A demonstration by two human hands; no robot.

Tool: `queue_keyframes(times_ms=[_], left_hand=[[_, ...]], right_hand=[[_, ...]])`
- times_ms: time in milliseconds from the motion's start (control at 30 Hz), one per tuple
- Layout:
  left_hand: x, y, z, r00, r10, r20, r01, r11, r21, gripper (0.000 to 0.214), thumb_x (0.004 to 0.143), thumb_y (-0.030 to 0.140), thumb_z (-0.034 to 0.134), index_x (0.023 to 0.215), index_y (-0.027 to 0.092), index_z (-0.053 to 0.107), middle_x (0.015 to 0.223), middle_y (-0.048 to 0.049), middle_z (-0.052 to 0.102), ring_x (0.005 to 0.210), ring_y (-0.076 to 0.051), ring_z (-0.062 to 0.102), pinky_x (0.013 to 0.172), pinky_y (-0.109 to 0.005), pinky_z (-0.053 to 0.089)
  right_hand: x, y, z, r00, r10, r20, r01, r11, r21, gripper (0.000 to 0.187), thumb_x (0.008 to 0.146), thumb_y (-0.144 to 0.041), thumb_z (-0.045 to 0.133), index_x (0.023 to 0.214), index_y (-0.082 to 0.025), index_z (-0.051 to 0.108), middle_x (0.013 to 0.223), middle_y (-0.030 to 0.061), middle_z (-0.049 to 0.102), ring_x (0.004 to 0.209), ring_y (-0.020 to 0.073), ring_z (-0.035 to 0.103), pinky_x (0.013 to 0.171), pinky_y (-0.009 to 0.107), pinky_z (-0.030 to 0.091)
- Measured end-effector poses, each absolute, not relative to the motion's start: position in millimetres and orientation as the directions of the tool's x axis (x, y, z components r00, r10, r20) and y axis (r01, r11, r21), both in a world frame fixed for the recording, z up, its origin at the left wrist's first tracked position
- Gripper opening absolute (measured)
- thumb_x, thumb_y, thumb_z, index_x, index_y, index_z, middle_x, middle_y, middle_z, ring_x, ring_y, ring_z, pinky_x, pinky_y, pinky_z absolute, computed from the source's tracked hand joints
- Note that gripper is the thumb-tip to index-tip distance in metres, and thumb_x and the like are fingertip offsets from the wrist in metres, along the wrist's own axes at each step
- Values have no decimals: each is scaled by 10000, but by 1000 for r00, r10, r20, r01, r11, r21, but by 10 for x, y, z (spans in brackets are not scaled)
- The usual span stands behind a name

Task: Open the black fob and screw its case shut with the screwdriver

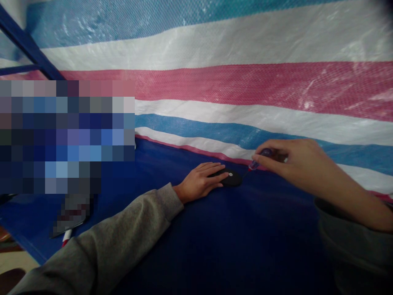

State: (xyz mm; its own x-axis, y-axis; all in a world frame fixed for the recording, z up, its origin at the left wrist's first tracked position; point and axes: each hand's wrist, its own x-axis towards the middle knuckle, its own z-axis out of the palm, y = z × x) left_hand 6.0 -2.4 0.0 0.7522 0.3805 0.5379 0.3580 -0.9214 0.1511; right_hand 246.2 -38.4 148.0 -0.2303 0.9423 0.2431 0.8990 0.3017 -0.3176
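A black computer mouse (pixel 235 179) with a small white round spot lies on the blue surface. My left hand (pixel 202 180) reaches over its left end, fingers and thumb holding it against the surface and hiding that end. In my right hand (pixel 285 159) is a screwdriver (pixel 253 164) with a clear purple handle and a red collar, pinched between thumb and fingers. Its thin shaft slants down to the left, with the tip at or close to the mouse's right edge. Whether the tip touches it I cannot tell.
A blue-covered table (pixel 215 246) extends below both hands. Behind it hangs a striped plastic sheet (pixel 230 84). A pixelated area covers the left side, and below it a red-and-white object (pixel 66 237) partly shows beside my sleeve. A dark blue frame bar (pixel 30 41) crosses the upper left.
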Motion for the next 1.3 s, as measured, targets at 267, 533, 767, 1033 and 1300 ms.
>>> queue_keyframes(times_ms=[267,533,767,1033,1300], left_hand=[[60,-23,-5,750,383,539,359,-920,154,371,989,365,467,1306,199,563,1370,-102,562,1301,-230,507,1075,-421,448],[63,-27,16,752,382,538,355,-922,158,373,983,363,479,1300,190,570,1370,-108,560,1295,-225,511,1083,-406,440],[72,-35,23,761,397,514,368,-916,163,374,990,378,455,1313,218,556,1384,-97,550,1311,-220,497,1084,-422,439],[78,-37,22,764,405,502,376,-912,164,378,992,373,452,1324,217,547,1394,-98,541,1335,-215,474,1106,-414,419],[79,-34,3,758,398,517,378,-914,149,379,990,373,460,1317,207,554,1390,-97,545,1328,-214,480,1106,-404,421]], right_hand=[[2459,-393,1487,-244,932,268,888,325,-324,266,817,-427,560,768,-224,724,650,17,681,578,178,603,599,325,400],[2429,-367,1432,-271,930,249,873,346,-343,186,813,-381,593,764,-250,716,644,11,683,581,197,616,584,335,412],[2404,-367,1367,-388,881,272,853,455,-255,140,827,-270,543,832,-212,670,720,34,677,614,191,604,607,331,417],[2368,-312,1237,-433,828,356,836,516,-185,173,870,-208,463,863,-181,634,828,77,690,735,218,640,652,339,449],[2340,-333,1220,-464,823,328,824,537,-180,258,907,-209,412,913,-170,667,894,84,706,809,232,664,725,365,471]])
